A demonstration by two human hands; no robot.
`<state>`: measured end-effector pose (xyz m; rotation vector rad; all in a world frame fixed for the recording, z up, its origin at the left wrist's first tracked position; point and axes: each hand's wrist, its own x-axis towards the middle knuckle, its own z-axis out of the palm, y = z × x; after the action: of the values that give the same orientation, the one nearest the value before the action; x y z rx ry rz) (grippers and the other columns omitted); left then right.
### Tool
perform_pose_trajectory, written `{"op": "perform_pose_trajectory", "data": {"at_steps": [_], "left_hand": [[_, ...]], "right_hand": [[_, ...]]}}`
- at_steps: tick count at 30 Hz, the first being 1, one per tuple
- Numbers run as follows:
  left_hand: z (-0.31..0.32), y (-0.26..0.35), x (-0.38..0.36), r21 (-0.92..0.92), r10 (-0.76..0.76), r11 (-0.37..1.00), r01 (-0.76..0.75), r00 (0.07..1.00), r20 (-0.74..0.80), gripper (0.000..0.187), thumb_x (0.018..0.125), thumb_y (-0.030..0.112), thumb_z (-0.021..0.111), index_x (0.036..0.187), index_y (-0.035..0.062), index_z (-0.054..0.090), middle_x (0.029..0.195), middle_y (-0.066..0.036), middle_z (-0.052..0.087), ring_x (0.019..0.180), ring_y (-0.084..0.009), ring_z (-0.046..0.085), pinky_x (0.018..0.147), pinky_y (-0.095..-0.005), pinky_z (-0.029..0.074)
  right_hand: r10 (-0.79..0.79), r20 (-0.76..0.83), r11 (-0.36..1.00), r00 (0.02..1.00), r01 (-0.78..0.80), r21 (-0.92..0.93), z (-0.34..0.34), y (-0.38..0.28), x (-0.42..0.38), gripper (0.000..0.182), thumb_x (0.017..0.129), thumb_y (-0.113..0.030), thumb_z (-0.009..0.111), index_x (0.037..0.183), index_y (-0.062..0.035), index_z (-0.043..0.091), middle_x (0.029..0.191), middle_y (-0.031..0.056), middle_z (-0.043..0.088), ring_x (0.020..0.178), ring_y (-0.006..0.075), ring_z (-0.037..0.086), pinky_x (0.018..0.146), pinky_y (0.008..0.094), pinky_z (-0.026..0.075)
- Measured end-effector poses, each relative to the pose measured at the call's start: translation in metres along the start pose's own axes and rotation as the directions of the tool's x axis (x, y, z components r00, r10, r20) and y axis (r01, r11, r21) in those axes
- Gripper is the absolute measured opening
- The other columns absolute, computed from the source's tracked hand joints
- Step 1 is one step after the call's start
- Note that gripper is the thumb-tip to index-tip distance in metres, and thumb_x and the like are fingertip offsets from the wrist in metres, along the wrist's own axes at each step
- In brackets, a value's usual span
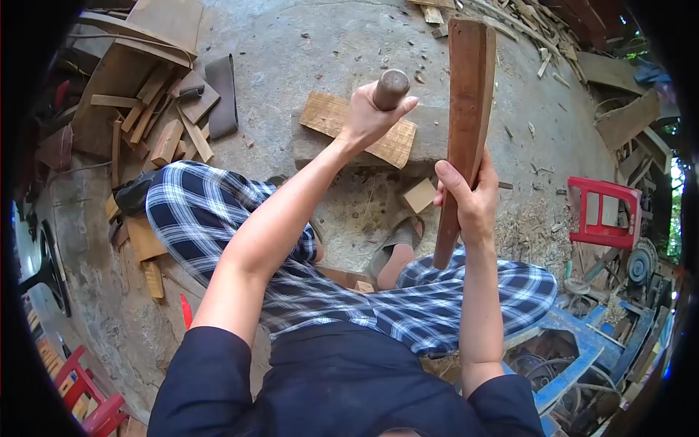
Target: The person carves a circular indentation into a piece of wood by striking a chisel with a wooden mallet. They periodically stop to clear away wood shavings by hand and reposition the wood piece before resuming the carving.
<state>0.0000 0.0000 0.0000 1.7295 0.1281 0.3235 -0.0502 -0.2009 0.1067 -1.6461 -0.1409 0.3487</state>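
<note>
My left hand (373,116) is closed around a thick, round-ended wooden handle (392,87), whose lower part is hidden. Beneath that hand a light wooden block (325,114) lies at an angle on a grey, weathered board (431,138). My right hand (472,193) grips a long reddish-brown piece of wood (467,95), held upright in view with its narrow end toward my lap. A thin dark rod (505,186) sticks out beside the right hand. Near my foot is a small pale wood block (420,195).
Wood offcuts (167,142) are heaped at the left, by a dark curved sheet (222,95). To the right stand a red plastic stool (606,211) and a blue metal frame (571,331). More scraps (630,120) lie at the upper right.
</note>
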Motion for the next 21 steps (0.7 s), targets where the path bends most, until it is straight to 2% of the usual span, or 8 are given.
{"op": "perform_pose_trajectory", "data": {"at_steps": [3,5,9,11,14,15,20,21], "left_hand": [[0.001,-0.002,-0.005,0.003,-0.015,1.000,0.015,1.000,-0.001,0.038,0.085,0.036,0.083,0.082,0.0025,0.066,0.068,-0.004,0.062,0.063,-0.0141,0.054,0.062,-0.0348,0.048],[-0.001,0.003,-0.001,-0.092,-0.095,0.991,0.097,0.995,0.026,0.038,0.085,0.035,0.083,0.083,0.0017,0.065,0.068,-0.005,0.062,0.064,-0.0133,0.054,0.062,-0.0340,0.048],[0.002,0.005,-0.001,-0.014,-0.023,1.000,0.023,1.000,-0.003,0.037,0.084,0.035,0.084,0.084,0.0020,0.066,0.069,-0.005,0.064,0.065,-0.0119,0.055,0.062,-0.0336,0.049],[0.004,0.000,-0.006,0.043,-0.018,0.999,0.018,1.000,-0.004,0.035,0.084,0.033,0.084,0.085,0.0025,0.067,0.071,-0.005,0.065,0.066,-0.0110,0.055,0.063,-0.0338,0.050],[0.004,0.002,-0.005,-0.021,-0.027,0.999,0.027,1.000,-0.005,0.034,0.084,0.031,0.084,0.085,0.0024,0.067,0.070,-0.005,0.065,0.066,-0.0105,0.054,0.063,-0.0343,0.050],[0.004,0.003,-0.004,-0.061,-0.049,0.997,0.048,0.999,-0.018,0.034,0.084,0.031,0.084,0.084,0.0021,0.066,0.070,-0.005,0.065,0.066,-0.0105,0.054,0.063,-0.0343,0.050],[0.005,0.004,-0.003,0.020,-0.033,0.999,0.033,0.999,0.014,0.035,0.085,0.031,0.084,0.085,0.0012,0.065,0.071,-0.004,0.064,0.067,-0.0096,0.054,0.063,-0.0327,0.050],[0.007,0.003,-0.004,0.016,0.019,1.000,-0.018,1.000,-0.006,0.034,0.088,0.030,0.082,0.078,0.0041,0.062,0.067,0.001,0.058,0.063,-0.0063,0.051,0.058,-0.0297,0.045]], "right_hand": [[0.033,-0.022,0.999,0.999,-0.034,-0.024,-0.001,0.000,-0.003,0.045,0.087,-0.026,0.081,0.115,-0.0023,0.055,0.085,0.0058,0.064,0.056,0.0106,0.060,0.052,0.0241,0.051],[0.044,-0.012,0.998,0.999,-0.044,-0.043,-0.002,0.003,-0.002,0.044,0.087,-0.025,0.081,0.114,-0.0021,0.055,0.086,0.0059,0.064,0.057,0.0104,0.060,0.052,0.0240,0.051],[0.052,-0.009,0.998,0.999,-0.052,-0.028,0.000,0.008,-0.002,0.046,0.087,-0.024,0.080,0.118,-0.0021,0.055,0.088,0.0056,0.063,0.059,0.0102,0.060,0.052,0.0239,0.051],[0.064,0.001,0.998,0.998,-0.064,-0.016,0.001,0.010,-0.003,0.052,0.087,-0.024,0.080,0.126,-0.0024,0.054,0.091,0.0050,0.063,0.061,0.0097,0.060,0.052,0.0239,0.052],[0.066,-0.009,0.997,0.998,-0.067,-0.049,0.002,0.006,-0.002,0.058,0.088,-0.023,0.080,0.134,-0.0028,0.051,0.092,0.0048,0.062,0.062,0.0093,0.060,0.053,0.0239,0.052],[0.066,-0.014,0.996,0.998,-0.067,-0.050,0.001,0.005,-0.002,0.058,0.088,-0.023,0.080,0.134,-0.0028,0.051,0.092,0.0048,0.062,0.062,0.0093,0.060,0.053,0.0239,0.052],[0.066,-0.015,0.997,0.998,-0.066,-0.048,0.003,0.004,0.000,0.060,0.088,-0.025,0.079,0.136,-0.0023,0.050,0.093,0.0055,0.063,0.064,0.0101,0.060,0.053,0.0243,0.053],[0.065,-0.019,0.997,0.998,-0.066,-0.047,0.003,0.004,0.000,0.060,0.088,-0.025,0.079,0.136,-0.0023,0.050,0.093,0.0055,0.063,0.064,0.0101,0.060,0.053,0.0243,0.053]]}}
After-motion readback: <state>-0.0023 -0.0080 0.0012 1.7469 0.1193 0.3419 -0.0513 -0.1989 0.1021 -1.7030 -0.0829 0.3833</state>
